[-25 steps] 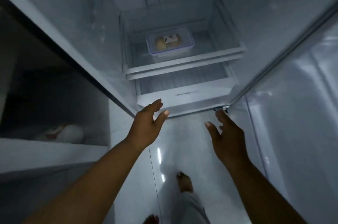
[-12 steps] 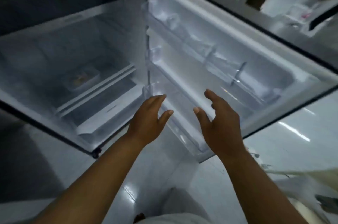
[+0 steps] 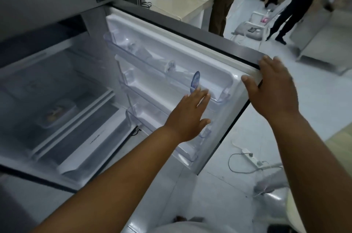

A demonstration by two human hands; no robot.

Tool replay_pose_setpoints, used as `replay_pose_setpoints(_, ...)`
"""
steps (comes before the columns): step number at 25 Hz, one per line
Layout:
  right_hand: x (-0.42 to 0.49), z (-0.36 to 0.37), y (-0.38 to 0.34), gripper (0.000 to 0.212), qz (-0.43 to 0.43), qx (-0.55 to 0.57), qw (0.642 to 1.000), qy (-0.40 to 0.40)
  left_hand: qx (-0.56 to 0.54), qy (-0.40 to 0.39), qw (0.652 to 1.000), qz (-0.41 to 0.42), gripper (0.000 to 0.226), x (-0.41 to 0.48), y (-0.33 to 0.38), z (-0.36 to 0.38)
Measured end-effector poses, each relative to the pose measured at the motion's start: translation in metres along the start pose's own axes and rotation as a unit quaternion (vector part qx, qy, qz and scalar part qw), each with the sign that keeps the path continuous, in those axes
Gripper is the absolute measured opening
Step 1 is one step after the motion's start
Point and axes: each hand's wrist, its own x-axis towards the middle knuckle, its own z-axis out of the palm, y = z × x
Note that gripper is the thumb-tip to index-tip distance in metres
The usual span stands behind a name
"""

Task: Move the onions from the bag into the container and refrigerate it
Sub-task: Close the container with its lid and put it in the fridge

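The clear lidded container (image 3: 57, 114) with the onions inside stands on a low glass shelf within the open fridge (image 3: 57, 84), blurred at the left. The fridge door (image 3: 171, 65) stands open to the right. My right hand (image 3: 274, 90) wraps over the door's outer top corner, thumb on the inner side and fingers on the edge. My left hand (image 3: 188, 116) lies flat, fingers spread, against the door's inner bins and holds nothing. No bag is in view.
A power strip (image 3: 251, 157) with a trailing cable lies on the white tiled floor right of the door. Two or three people (image 3: 222, 0) stand by a counter at the back, near a small chair (image 3: 249, 27). A crisper drawer (image 3: 91, 143) sits below the shelf.
The view has swung from the fridge interior to the door. Both hands have moved right and up: the right one has taken the door's corner, the left rests on its inner side.
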Motion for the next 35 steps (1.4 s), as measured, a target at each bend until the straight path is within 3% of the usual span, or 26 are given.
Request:
replay_pose_setpoints(2, -0.009, 0.01, 0.003, 0.056, 0.005, 0.018, 1.0, -0.023, 0.011, -0.002, 1.0, -0.011, 0.074, -0.003, 0.0, 0.007)
replay_pose_setpoints(5, -0.023, 0.014, -0.004, 0.054, -0.01, 0.034, 0.999, 0.011, 0.007, 0.031, 0.999, -0.029, 0.074, -0.012, 0.006, 0.009)
replay_pose_setpoints(14, -0.064, -0.02, -0.052, 0.035, -0.17, 0.105, 0.974, 0.104, -0.045, 0.139, 0.983, -0.109, 0.051, -0.11, -0.016, -0.009)
replay_pose_setpoints(18, -0.061, -0.02, -0.085, 0.044, -0.217, 0.239, 0.946, 0.021, -0.1, 0.208, 0.96, -0.16, 0.047, -0.167, -0.036, -0.021)
replay_pose_setpoints(23, -0.065, 0.015, -0.156, 0.059, -0.321, 0.318, 0.882, -0.137, -0.155, 0.281, 0.915, -0.244, 0.049, -0.232, -0.075, -0.041)
replay_pose_setpoints(27, -0.074, 0.04, -0.225, 0.056, -0.377, 0.38, 0.834, -0.136, -0.154, 0.288, 0.885, -0.333, 0.058, -0.28, -0.116, -0.071)
replay_pose_setpoints(30, -0.085, 0.056, -0.281, 0.051, -0.403, 0.393, 0.818, -0.119, -0.205, 0.292, 0.833, -0.424, 0.061, -0.314, -0.14, -0.096)
replay_pose_setpoints(35, -0.089, 0.08, -0.378, 0.049, -0.437, 0.38, 0.799, -0.162, -0.258, 0.388, 0.736, -0.491, 0.063, -0.366, -0.143, -0.107)
